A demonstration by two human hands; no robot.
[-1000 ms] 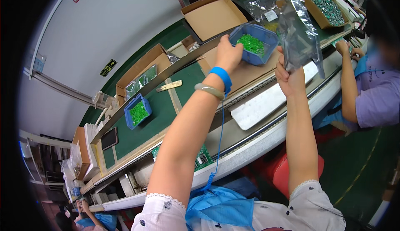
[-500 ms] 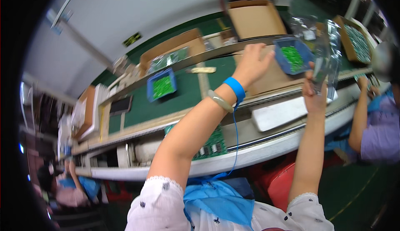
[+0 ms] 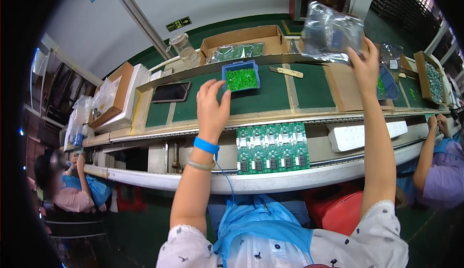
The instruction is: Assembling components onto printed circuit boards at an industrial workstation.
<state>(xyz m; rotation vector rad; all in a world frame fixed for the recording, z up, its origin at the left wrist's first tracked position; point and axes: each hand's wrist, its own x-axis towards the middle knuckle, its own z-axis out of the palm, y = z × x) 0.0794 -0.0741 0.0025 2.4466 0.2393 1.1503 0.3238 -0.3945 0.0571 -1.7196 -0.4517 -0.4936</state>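
My left hand (image 3: 212,106) is open at the lower left corner of a blue bin (image 3: 257,78) filled with small green parts (image 3: 241,79). Its fingers are spread and hold nothing; whether they touch the rim I cannot tell. A blue band with a cord circles that wrist. Raised to the right, my right hand (image 3: 366,67) pinches the lower corner of a clear plastic bag (image 3: 331,33), which looks empty. Behind my right forearm, a second blue bin (image 3: 390,90) with green parts is partly hidden. A green circuit board panel (image 3: 272,148) lies on the conveyor rails in front of me.
A dark phone (image 3: 170,92) and a box cutter (image 3: 287,72) lie on the green bench. Cardboard boxes (image 3: 270,35) line the back, near a clear bottle (image 3: 183,48). A white block (image 3: 368,135) rests along the conveyor. Co-workers sit at left (image 3: 72,190) and right (image 3: 442,171).
My left hand has moved left, from beside the right-hand bin to the left-hand one. My right hand has lifted the plastic bag up and away over the back edge. The view has turned left.
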